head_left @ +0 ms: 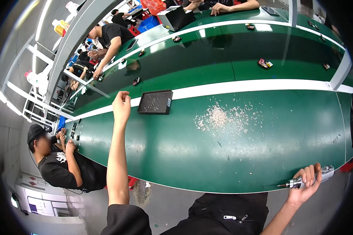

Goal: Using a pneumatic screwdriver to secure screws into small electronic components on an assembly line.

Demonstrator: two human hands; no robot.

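Counter (176,156), smooth and green, stretches across the middle of the view, its surface catching soft patches of overhead light. Right of centre lies a loose heap of tiny pale pieces (218,116), too small to identify, thinning into a scatter toward the right and the near edge. Left of the heap, against the white rail (247,86) along the far edge, sits a shallow black tray (153,113) with more small bits inside and a pale label on its right side.

The left hand (122,102) is raised just beside the tray's left side, its grip loosely curled with fingers bent toward the thumb; whether anything is pinched there I cannot tell. At the near right edge, the right hand (308,180) has its grip closed around a silver power screwdriver (327,172), the bit pointing left.

Beyond the rail runs a dark green belt (208,72), glossy, with small red-and-black assemblies (264,63) spaced along it. A co-worker in a black cap (60,168) sits at the counter's left end; another person in black (115,37) works across the belt. Behind are a blue bin (148,24) and pale metal framing; grey floor (170,203) shows below.
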